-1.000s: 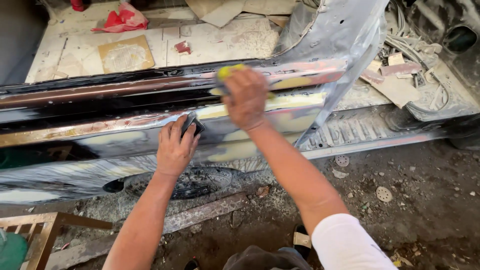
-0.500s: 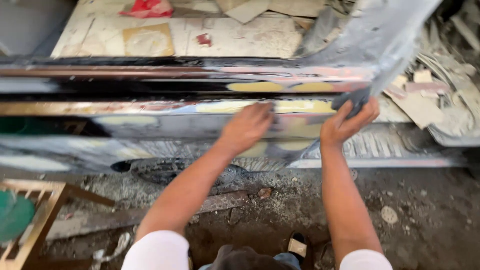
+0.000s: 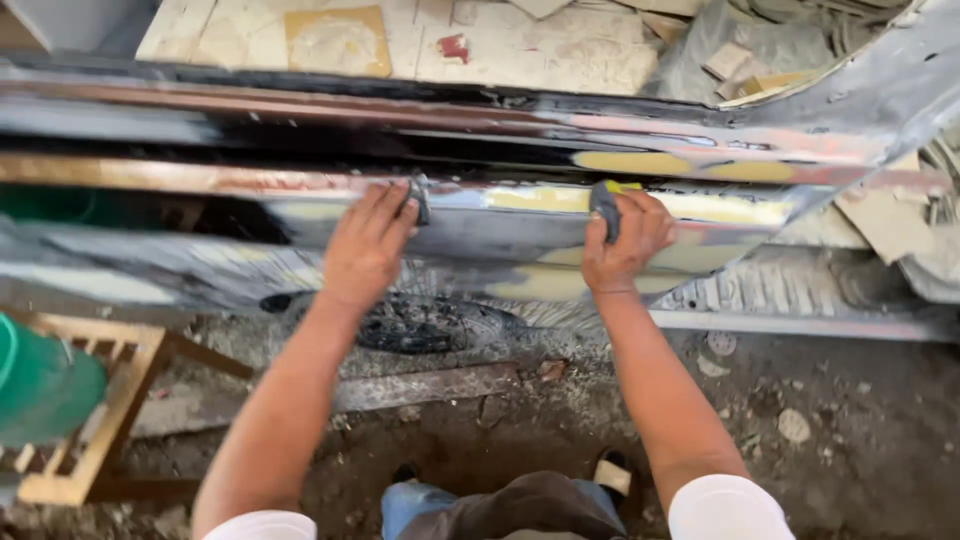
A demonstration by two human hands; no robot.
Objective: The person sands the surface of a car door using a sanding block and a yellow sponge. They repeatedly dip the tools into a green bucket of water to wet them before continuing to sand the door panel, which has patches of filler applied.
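Sill panel: grey, yellow filler patches.
Left hand lies flat, open; right hand grips sanding pad at upper edge.

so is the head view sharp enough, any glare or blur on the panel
Head view: even daylight, no hard shadows; soft sheen along the long grey sanded metal car sill panel; left hand and right hand reasonably sharp; green plastic bucket at the edge soft.
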